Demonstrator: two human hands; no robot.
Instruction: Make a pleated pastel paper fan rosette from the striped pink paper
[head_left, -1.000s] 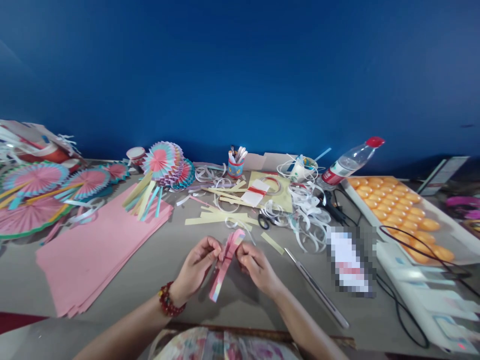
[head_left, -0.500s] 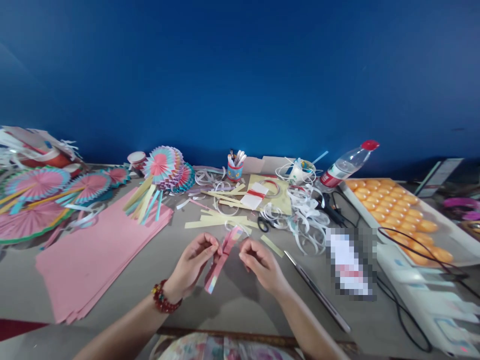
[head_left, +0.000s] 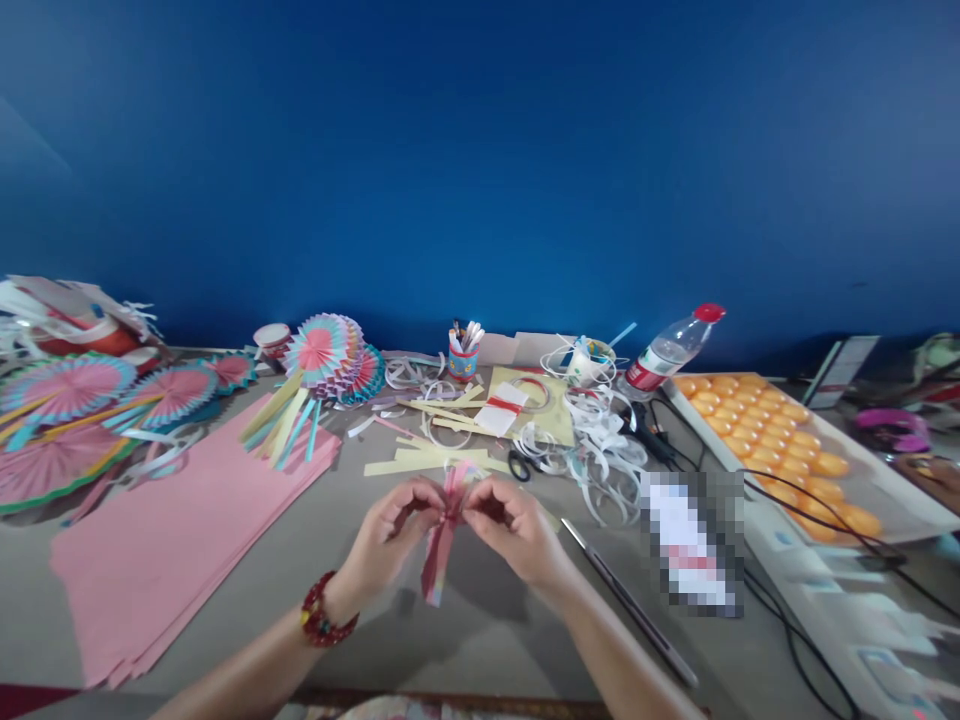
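Head view: at your far left, round pleated paper fans [head_left: 71,385] lie on the counter [head_left: 285,550], with a stack of pink sheets [head_left: 165,540] beside them. Next, a pleated paper rosette [head_left: 324,340] trails yellow and blue strips over that stack. Your left hand [head_left: 397,535] pinches the folded pink strip [head_left: 435,568] near its middle, above the counter and between your hands. Your right hand [head_left: 514,525] has thumb and fingers drawn together at the same spot. Beyond it lie black-handled scissors [head_left: 519,466], then a long slim metal tool [head_left: 630,605], a red-capped bottle [head_left: 667,355] and a tray [head_left: 896,500] of orange balls.
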